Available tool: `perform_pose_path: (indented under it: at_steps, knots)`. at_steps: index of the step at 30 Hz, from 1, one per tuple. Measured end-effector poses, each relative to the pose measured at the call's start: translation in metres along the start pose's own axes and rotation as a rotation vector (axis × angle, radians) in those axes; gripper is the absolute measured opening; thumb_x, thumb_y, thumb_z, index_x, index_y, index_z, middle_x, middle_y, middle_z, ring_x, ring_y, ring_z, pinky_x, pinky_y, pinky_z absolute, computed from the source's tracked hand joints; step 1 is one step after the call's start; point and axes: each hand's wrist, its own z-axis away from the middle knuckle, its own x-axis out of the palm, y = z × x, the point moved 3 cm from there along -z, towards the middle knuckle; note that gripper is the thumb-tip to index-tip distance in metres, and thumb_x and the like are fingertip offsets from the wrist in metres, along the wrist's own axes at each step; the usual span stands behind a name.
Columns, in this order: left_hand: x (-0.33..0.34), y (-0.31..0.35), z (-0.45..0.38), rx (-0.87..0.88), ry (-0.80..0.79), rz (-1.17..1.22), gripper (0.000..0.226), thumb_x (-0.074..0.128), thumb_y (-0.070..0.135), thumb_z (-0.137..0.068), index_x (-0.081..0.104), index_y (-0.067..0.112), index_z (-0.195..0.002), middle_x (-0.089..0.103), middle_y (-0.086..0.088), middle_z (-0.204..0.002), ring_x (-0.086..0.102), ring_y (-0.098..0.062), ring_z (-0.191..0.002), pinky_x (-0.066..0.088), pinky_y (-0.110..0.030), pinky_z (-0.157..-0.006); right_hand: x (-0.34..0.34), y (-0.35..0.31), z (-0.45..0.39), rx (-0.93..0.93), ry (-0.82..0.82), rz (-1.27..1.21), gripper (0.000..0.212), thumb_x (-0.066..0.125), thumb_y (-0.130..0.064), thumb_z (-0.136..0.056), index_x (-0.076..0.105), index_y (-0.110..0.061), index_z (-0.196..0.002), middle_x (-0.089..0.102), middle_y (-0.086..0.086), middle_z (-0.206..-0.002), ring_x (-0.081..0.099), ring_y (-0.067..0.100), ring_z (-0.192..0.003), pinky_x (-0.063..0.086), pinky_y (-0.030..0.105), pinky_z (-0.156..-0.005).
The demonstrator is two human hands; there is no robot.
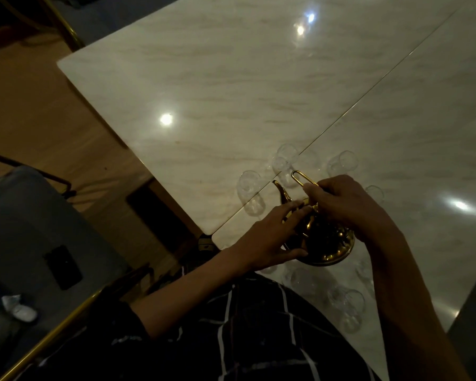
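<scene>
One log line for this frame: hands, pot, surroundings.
left hand: fingers rest on teapot | right hand: grips handle | teapot: on table | glasses: around it

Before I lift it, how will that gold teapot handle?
Probably rigid and weighty: the gold teapot looks like polished metal. It may slide on the glossy table. Lifted by its tall handle, it could swing into the thin clear glasses nearby.

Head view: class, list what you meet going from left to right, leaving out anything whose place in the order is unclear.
White crumpled item → dark phone → left hand → right hand. Left out: the gold teapot and the clear glasses, which overlap the hands.
</scene>
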Motion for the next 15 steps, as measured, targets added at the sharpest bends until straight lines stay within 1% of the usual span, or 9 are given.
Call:
perform_pose_path:
  at_steps: [2,6,8,15]
  knots:
    - [0.0004,-0.0003,-0.0007,-0.001,0.0,-0.001,0.093,0.072,0.048,-0.087,0.017,0.026,-0.159,0.016,-0.002,-0.164,0.028,-0.02,-0.147,0.057,-0.044,-0.093,-0.0003,0.0014,0.0001,0.002,-0.002,-0.007,0.043,0.052,-0.037,-0.098,0.07,-0.012,-0.068,0.065,0.01,-0.062,0.064,0.025,-0.061,0.057,0.045,-0.073]
    - [0.0013,-0.0002,-0.002,0.006,-0.003,0.001,0.094,0.072,0.048,-0.087,0.016,0.027,-0.159,0.016,-0.001,-0.164,0.029,-0.02,-0.147,0.058,-0.044,-0.092,-0.0012,0.0034,0.0005,0.001,0.002,-0.015,0.042,0.052,-0.038,-0.098,0.068,-0.016,-0.066,0.062,0.004,-0.058,0.06,0.019,-0.057,0.053,0.038,-0.068]
    - [0.0012,-0.0003,-0.0024,0.007,-0.004,0.003,0.094,0.072,0.048,-0.087,0.016,0.027,-0.159,0.016,0.0,-0.164,0.029,-0.019,-0.147,0.057,-0.044,-0.092,-0.0013,0.0038,0.0004,0.0,0.006,-0.017,0.043,0.052,-0.037,-0.098,0.067,-0.016,-0.065,0.06,0.003,-0.056,0.058,0.018,-0.056,0.05,0.035,-0.067]
    - [0.0011,-0.0016,-0.0027,0.007,-0.016,-0.008,0.094,0.071,0.049,-0.087,0.015,0.027,-0.159,0.015,-0.001,-0.164,0.028,-0.02,-0.147,0.056,-0.043,-0.095,-0.0005,0.0049,-0.0009,0.005,-0.003,-0.025,0.043,0.052,-0.038,-0.098,0.069,-0.014,-0.066,0.061,0.004,-0.058,0.059,0.018,-0.056,0.049,0.035,-0.067]
